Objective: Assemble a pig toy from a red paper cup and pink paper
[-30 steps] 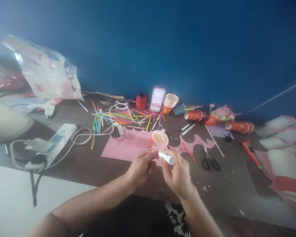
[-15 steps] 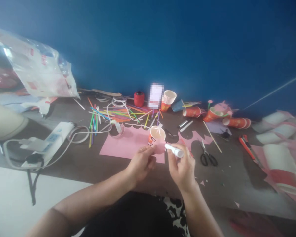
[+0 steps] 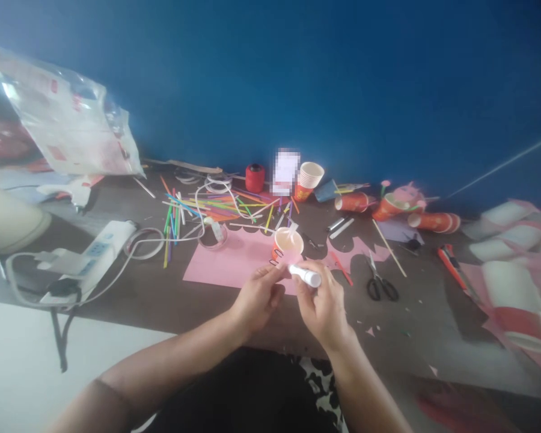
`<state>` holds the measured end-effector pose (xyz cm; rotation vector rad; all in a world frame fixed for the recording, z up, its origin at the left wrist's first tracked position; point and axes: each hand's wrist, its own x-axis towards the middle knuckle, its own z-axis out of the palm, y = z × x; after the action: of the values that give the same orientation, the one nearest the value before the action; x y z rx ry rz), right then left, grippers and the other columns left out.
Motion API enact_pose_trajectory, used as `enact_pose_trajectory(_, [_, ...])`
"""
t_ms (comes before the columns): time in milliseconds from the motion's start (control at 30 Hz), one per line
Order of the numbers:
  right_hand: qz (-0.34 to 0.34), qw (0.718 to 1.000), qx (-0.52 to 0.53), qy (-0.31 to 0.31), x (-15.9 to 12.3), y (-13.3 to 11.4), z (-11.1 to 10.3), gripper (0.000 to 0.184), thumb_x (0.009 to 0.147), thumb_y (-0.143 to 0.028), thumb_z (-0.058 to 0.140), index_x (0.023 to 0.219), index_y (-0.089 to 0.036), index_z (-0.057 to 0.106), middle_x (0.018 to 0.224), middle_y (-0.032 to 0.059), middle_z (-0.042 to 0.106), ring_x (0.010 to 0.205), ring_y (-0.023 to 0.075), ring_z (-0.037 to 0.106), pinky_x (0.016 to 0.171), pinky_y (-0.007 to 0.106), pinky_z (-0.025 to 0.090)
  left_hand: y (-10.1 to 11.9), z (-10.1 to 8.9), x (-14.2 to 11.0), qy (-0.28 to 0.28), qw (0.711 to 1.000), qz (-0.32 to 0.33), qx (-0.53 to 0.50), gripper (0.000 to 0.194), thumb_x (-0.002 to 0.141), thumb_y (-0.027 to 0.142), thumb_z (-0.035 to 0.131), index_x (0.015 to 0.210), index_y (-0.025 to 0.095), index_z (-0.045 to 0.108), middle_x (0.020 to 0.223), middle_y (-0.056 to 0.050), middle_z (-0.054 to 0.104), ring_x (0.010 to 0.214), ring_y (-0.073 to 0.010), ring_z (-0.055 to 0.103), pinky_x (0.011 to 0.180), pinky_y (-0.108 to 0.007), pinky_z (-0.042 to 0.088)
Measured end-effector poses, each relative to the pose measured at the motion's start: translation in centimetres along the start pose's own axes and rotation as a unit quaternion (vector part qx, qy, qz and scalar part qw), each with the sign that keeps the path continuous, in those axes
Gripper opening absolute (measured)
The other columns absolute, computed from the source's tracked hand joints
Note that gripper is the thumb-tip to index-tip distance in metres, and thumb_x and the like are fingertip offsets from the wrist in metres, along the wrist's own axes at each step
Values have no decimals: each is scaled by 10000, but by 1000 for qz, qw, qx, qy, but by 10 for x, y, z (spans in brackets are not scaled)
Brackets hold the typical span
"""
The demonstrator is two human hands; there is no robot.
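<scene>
And here the right hand (image 3: 325, 305) grips the white pen (image 3: 305, 275), its long axis slanting leftward and slightly away, narrow end right by the pink paper cutout (image 3: 290, 258) that the left hand (image 3: 260, 296) pinches, near the paper cup (image 3: 284, 240).

Can't make out much of the pink cutout (image 3: 290, 257), my left hand (image 3: 262, 294) and the white marker (image 3: 305, 275) cover parts of it. The marker's tip is too small to read. The upright card (image 3: 285, 172) is just pixel blur for me. Bottom edge chops off both forearms, and the big paper cup (image 3: 516, 307) on the far right looks smeary.
</scene>
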<state>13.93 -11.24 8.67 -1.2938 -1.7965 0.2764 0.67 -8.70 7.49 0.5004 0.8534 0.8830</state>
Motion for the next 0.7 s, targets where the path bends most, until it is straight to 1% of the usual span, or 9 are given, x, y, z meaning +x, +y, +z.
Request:
enact_pose_trajectory(100, [0,999,-22,39,2,1,2,155,865,-175,509,1019,-185,519,868,58,606,746,171,595,656,301,490,-1,0,-2,7,1000,3,10,272,777,405,619,730,146,550,512,83,428,323,-6,301,356,-184,200])
enact_pose_trajectory(133, [1,999,-27,37,2,1,2,145,867,-180,506,1012,-185,519,864,59,606,746,173,595,652,300,490,-1,-1,-3,13,1000,1,7,271,770,401,626,725,146,546,522,81,436,322,-5,302,354,-184,196])
enact_pose_trajectory(200, [-4,1000,-26,9,2,-1,3,130,871,-186,499,999,-185,517,859,59,609,758,175,599,658,298,490,-2,-1,-3,21,1000,-5,-5,271,760,390,634,710,144,533,555,71,465,324,-1,306,344,-183,176])
enact_pose_trajectory(300, [-23,999,-10,-34,2,-3,5,126,876,-183,482,998,-185,510,852,57,612,767,172,604,671,290,489,-3,-3,-3,14,1000,-17,-16,281,777,397,612,702,141,523,592,55,502,321,1,306,337,-184,158])
enact_pose_trajectory(367, [-30,999,-15,-22,3,-2,7,134,878,-184,478,1008,-183,510,863,62,617,781,175,608,677,290,489,-4,-3,-3,4,1000,-18,-12,292,788,407,602,706,138,524,612,50,517,320,5,305,339,-183,171])
enact_pose_trajectory(467, [-12,999,-38,11,4,0,7,144,875,-196,489,1016,-179,514,859,66,619,773,183,610,653,290,488,-5,-4,-3,19,1000,-15,-12,283,784,402,610,713,142,523,602,61,504,318,0,318,342,-183,204])
enact_pose_trajectory(533, [-5,999,-37,-1,3,0,6,139,870,-200,498,1006,-180,514,848,64,619,756,184,610,649,290,488,-5,-4,-4,26,999,-12,-14,271,788,395,606,721,144,528,587,65,492,317,-3,319,339,-182,203])
enact_pose_trajectory(633, [-31,999,-22,-35,1,-1,5,134,862,-191,502,996,-184,511,846,57,622,748,175,606,662,284,486,-5,-4,-4,-2,1000,-8,-5,275,801,394,591,730,131,550,595,52,510,321,8,293,334,-177,163])
enact_pose_trajectory(700, [-41,998,-30,-24,1,-1,4,144,862,-183,502,1006,-181,509,849,57,618,750,174,601,653,281,480,-4,-3,-4,-5,1000,-4,2,284,800,401,594,727,130,552,581,54,502,322,9,287,335,-176,160])
